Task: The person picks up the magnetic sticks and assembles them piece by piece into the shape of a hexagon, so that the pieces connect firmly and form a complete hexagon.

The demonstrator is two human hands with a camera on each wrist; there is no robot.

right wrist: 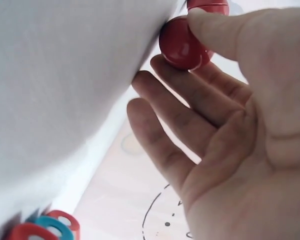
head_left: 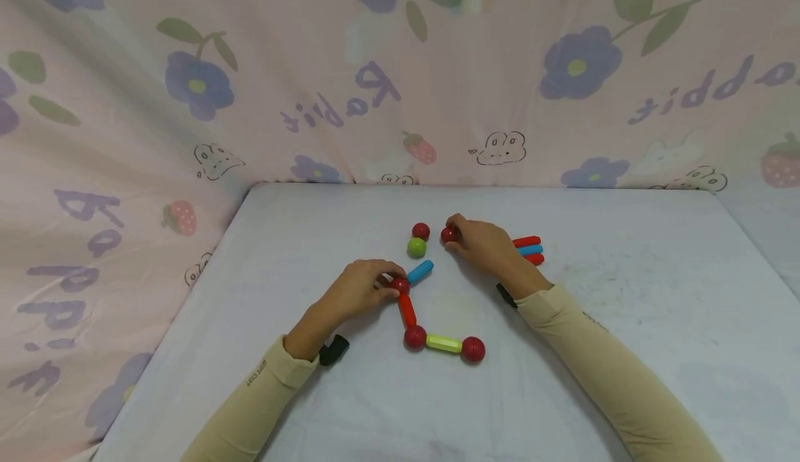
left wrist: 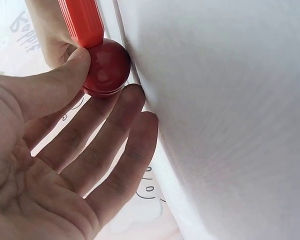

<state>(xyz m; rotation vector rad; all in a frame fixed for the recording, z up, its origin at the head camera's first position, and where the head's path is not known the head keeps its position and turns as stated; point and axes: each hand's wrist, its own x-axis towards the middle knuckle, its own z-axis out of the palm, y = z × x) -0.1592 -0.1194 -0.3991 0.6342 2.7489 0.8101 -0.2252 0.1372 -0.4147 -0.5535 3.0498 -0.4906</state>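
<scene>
My left hand pinches a red ball between thumb and fingers. That ball joins a blue rod and a red rod in a chain on the table. Down the chain come another red ball, a yellow-green rod and an end red ball. Farther back, my right hand pinches a loose red ball at the table surface. Its other fingers are spread, as the right wrist view shows.
Left of the right hand, a red ball and a green ball lie close together. Red rods and a blue rod lie side by side beyond the right hand. A patterned curtain hangs behind the white table.
</scene>
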